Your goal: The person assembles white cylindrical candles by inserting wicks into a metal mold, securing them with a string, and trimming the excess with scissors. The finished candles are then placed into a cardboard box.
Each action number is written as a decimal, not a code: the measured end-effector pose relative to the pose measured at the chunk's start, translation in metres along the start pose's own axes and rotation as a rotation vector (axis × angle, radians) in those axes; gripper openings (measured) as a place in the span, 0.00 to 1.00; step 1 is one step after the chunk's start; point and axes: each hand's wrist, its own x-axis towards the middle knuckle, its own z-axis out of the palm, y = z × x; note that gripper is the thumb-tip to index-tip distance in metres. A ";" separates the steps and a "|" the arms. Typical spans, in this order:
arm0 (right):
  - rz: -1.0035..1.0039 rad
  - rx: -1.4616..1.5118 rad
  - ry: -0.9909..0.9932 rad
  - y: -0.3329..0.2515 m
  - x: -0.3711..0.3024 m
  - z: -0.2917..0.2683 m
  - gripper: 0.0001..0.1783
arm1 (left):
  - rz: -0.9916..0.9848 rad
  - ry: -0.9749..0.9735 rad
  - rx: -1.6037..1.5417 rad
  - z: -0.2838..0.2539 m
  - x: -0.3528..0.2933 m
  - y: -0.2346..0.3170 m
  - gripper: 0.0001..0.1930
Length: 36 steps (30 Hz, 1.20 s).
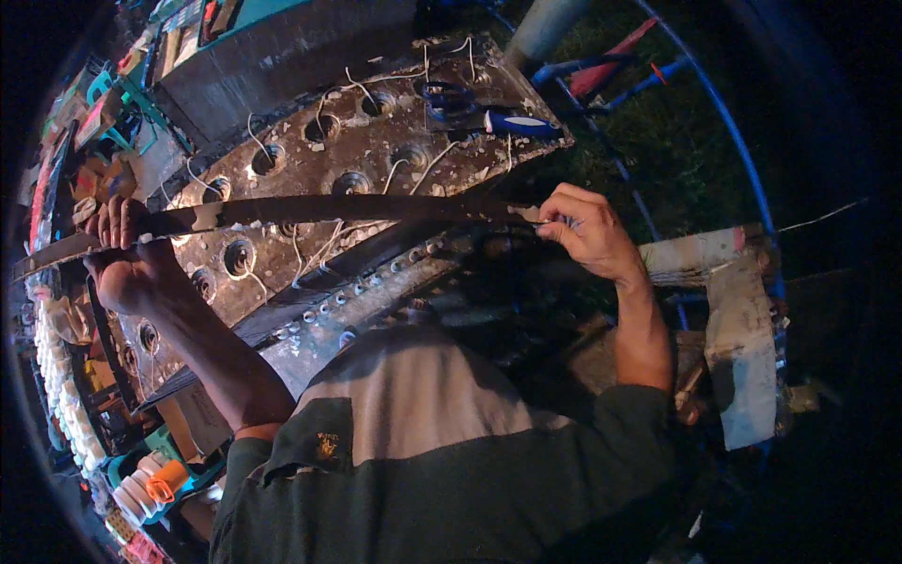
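Note:
A long, flat dark strip (329, 208) with worn pale patches stretches across in front of me, its curve perhaps due to the lens. Toward its left end my left hand (122, 246) is closed round it, fingers over the top. At the other end my right hand (590, 228) pinches the tip between thumb and fingers. Beneath and beyond the strip lies a brown, flaking plate (291, 179) with round holes. Several thin white wires (254, 129) rise from the holes. On its far right corner rest a blue-and-white handled tool (521, 124) and a dark coil (449, 100).
A row of small pale fittings (376, 282) runs along the plate's near side. Blue tubing (742, 169) curves at the right, beside a hanging pale sheet (744, 348). White spools with an orange item (167, 480) stand at lower left. A grey trough wall (282, 66) rises behind.

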 end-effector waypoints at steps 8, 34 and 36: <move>0.270 0.983 0.191 0.103 -0.055 -0.062 0.13 | -0.002 -0.022 0.032 -0.011 -0.005 0.057 0.06; -0.224 -0.495 -0.116 0.039 0.215 0.004 0.24 | 0.260 0.027 0.158 0.065 -0.117 0.120 0.07; -0.294 -0.543 -0.186 -0.014 0.246 0.024 0.23 | 0.227 -0.008 0.132 0.061 -0.118 0.136 0.06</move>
